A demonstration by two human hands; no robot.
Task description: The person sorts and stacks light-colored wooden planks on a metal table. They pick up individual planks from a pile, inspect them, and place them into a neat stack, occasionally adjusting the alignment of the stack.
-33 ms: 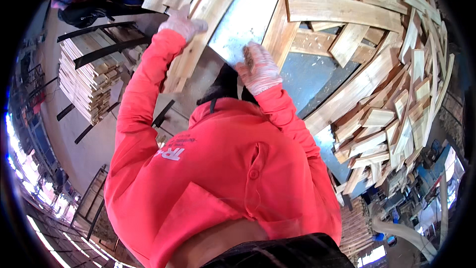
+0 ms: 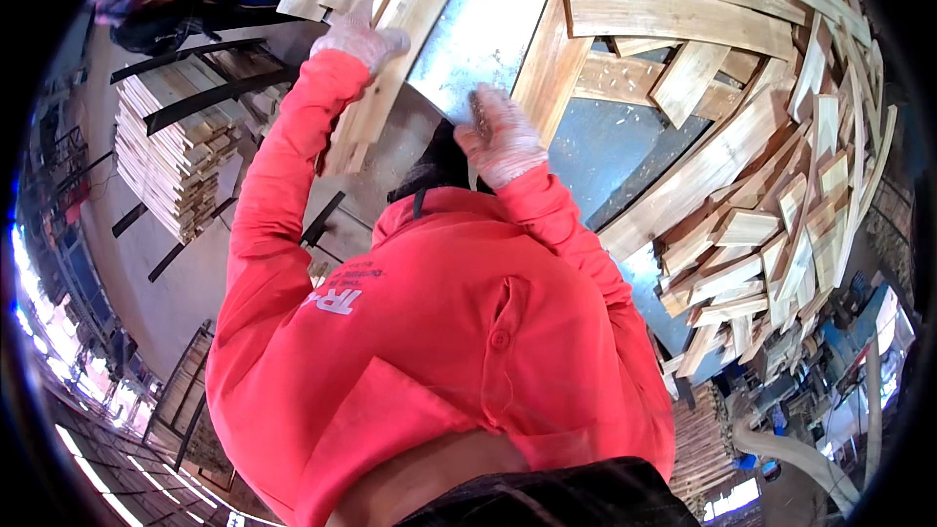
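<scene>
My left hand (image 2: 357, 43), in a pale glove, lies on the near part of several light wooden boards (image 2: 422, 6) set side by side. Its thumb and a finger are stretched out over the wood. To the right, my gloved right hand (image 2: 502, 139) hovers by the near edge of a shiny metal tabletop (image 2: 480, 31). Its fingers point up and apart, and I see nothing held. A brownish patch shows on that glove. One long board (image 2: 564, 34) lies along the metal just beyond the right hand.
A large heap of loose boards (image 2: 747, 224) covers the right side. At the left, a neat stack of boards (image 2: 176, 141) sits beside dark metal bars (image 2: 220, 98). A dark bundle (image 2: 176, 29) is at the far left. A pale hose (image 2: 795, 459) curves at lower right.
My right hand has shifted slightly left and towards me, and its fingers look more spread. My left hand stays on the boards, almost unmoved.
</scene>
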